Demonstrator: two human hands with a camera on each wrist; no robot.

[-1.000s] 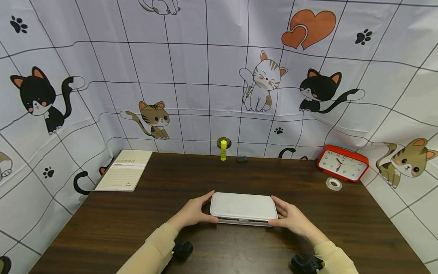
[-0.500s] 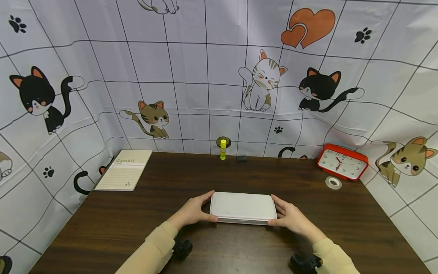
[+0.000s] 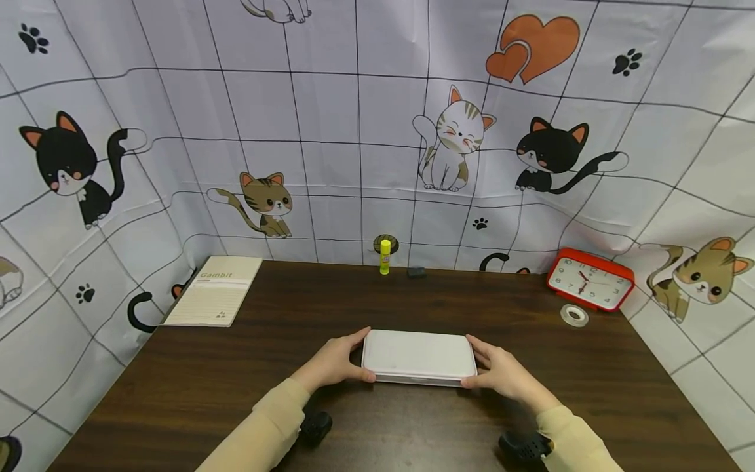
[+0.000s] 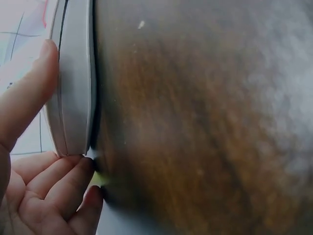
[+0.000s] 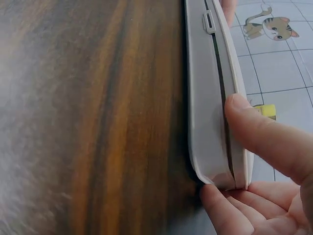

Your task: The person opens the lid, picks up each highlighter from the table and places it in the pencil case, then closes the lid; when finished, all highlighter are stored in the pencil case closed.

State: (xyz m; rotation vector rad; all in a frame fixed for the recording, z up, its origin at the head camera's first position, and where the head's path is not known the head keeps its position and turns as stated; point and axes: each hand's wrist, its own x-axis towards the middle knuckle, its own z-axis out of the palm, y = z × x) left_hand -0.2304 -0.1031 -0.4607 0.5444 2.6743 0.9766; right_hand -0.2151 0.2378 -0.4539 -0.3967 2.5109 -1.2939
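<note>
A white pencil case (image 3: 419, 354), rectangular with rounded corners, lies flat on the dark wooden table in front of me. My left hand (image 3: 336, 359) holds its left end, the thumb at the near corner and the fingers around the end. At the other end my right hand (image 3: 498, 375) grips it in the same way. In the right wrist view a small latch (image 5: 209, 22) sits on the case's front side, and a thin dark gap runs between lid and base. Whatever is inside the case is hidden.
At the back left lies a cream notebook (image 3: 215, 292). A yellow glue stick (image 3: 385, 257) stands at the back edge, beside a small dark block (image 3: 416, 272). To the right are a red clock (image 3: 592, 278) and a white tape roll (image 3: 574, 315). A cat-print curtain (image 3: 330, 105) surrounds the table.
The dark gap along the front of the case has narrowed as the lid came down slightly. Both hands have stayed at the ends of the case.
</note>
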